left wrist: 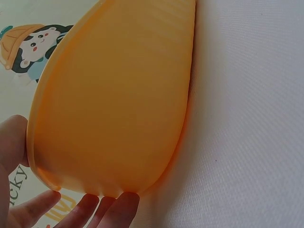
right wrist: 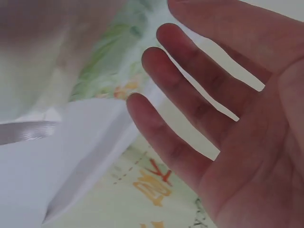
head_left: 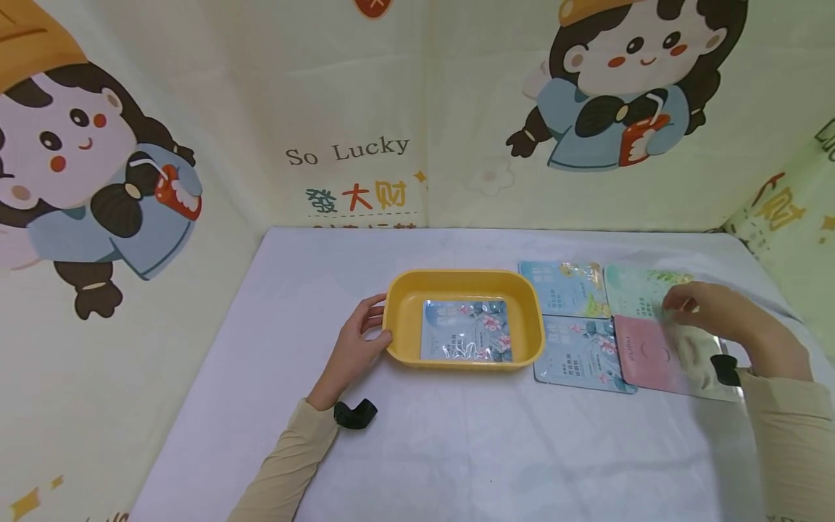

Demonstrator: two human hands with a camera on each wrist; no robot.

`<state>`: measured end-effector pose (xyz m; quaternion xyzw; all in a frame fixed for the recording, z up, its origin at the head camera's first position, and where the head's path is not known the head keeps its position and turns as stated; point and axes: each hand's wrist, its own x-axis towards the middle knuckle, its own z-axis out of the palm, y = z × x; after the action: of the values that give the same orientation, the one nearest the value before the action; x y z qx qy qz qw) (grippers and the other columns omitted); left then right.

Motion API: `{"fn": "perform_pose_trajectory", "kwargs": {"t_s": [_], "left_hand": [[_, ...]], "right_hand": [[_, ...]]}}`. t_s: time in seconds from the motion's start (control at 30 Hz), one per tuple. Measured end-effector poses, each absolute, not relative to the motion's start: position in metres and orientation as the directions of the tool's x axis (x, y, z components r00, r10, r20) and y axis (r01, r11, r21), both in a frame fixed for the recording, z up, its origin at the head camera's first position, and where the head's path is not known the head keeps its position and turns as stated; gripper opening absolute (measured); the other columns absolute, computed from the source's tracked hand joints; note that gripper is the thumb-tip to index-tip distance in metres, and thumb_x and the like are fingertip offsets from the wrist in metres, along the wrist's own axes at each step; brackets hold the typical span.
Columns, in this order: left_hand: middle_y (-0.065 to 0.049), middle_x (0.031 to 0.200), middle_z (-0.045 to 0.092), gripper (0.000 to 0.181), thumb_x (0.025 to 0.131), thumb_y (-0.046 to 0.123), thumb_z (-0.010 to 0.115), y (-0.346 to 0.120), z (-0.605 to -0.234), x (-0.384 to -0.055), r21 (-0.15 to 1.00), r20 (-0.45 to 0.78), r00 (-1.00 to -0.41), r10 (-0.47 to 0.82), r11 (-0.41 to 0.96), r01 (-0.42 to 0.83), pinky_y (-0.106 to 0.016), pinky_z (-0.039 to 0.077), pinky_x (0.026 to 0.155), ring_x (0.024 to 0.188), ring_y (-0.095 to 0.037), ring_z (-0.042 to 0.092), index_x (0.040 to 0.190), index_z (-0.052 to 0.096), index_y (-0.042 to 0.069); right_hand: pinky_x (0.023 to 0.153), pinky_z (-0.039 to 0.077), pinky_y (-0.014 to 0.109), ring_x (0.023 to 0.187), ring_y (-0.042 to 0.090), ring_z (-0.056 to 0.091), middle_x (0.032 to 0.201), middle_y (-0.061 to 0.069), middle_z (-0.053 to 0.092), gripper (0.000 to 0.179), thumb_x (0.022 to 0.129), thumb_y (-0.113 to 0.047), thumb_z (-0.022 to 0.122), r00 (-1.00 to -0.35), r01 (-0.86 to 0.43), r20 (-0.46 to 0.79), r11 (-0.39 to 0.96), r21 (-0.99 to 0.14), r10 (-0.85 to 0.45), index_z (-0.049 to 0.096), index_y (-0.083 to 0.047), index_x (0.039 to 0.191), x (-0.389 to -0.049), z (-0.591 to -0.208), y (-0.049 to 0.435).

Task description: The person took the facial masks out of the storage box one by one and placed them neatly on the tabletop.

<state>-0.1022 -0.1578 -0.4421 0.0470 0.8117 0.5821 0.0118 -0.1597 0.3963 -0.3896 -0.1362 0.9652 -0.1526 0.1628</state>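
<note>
My left hand [head_left: 352, 348] holds the left end of a yellow plastic tray [head_left: 398, 319], thumb at its rim and fingertips against its outer wall [left wrist: 114, 104]. Inside the tray lies a flat blue sachet [head_left: 466, 330] with pink flowers, looking like a sheet mask packet. Over the packets on the right hovers my right hand [head_left: 724, 312], fingers loosely bent and nothing between them. Beneath and beside it are a green packet [head_left: 636, 286] and a pink-and-silver packet [head_left: 646, 351] printed with a face; the hand partly hides both.
Between the tray and those packets lie a light-blue packet [head_left: 561, 286] and a second blue flowered packet [head_left: 580, 351], edges touching or overlapping. A white cloth [head_left: 457, 449] covers the table. Printed curtains [head_left: 457, 109] stand behind and at both sides.
</note>
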Motion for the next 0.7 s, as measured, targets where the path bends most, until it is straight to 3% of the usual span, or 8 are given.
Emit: {"fn": "perform_pose_trajectory", "kwargs": {"t_s": [0.2, 0.43, 0.7], "left_hand": [[-0.003, 0.120, 0.054, 0.056, 0.081, 0.007, 0.060, -0.158, -0.441, -0.101, 0.944, 0.019, -0.996, 0.091, 0.326, 0.048, -0.033, 0.049, 0.088, 0.106, -0.017, 0.055, 0.133, 0.044, 0.023], [-0.011, 0.124, 0.051, 0.058, 0.081, 0.002, 0.059, -0.158, -0.442, -0.100, 0.949, -0.009, -0.995, 0.098, 0.314, 0.023, -0.042, 0.046, 0.092, 0.109, -0.025, 0.052, 0.135, 0.042, 0.016], [-0.001, 0.121, 0.053, 0.056, 0.080, 0.007, 0.059, -0.156, -0.446, -0.100, 0.946, 0.024, -0.996, 0.087, 0.319, 0.051, -0.033, 0.048, 0.089, 0.107, -0.016, 0.054, 0.132, 0.044, 0.026]], "right_hand": [[0.072, 0.048, 0.044, 0.086, 0.027, 0.055, 0.093, 0.008, 0.061, 0.025, 0.079, -0.007, 0.067, -0.916, -0.272, -0.207, 0.912, -0.308, -0.343, 0.062, 0.001, 0.103, -0.166, -0.380, 0.380], [0.076, 0.048, 0.049, 0.089, 0.030, 0.055, 0.097, 0.013, 0.061, 0.030, 0.080, -0.007, 0.068, -0.925, -0.294, -0.155, 0.912, -0.287, -0.347, 0.059, 0.002, 0.107, -0.173, -0.369, 0.355], [0.078, 0.047, 0.050, 0.095, 0.032, 0.054, 0.106, 0.015, 0.058, 0.032, 0.082, -0.011, 0.067, -0.932, -0.303, -0.119, 0.916, -0.262, -0.342, 0.058, -0.002, 0.111, -0.172, -0.354, 0.324]]}}
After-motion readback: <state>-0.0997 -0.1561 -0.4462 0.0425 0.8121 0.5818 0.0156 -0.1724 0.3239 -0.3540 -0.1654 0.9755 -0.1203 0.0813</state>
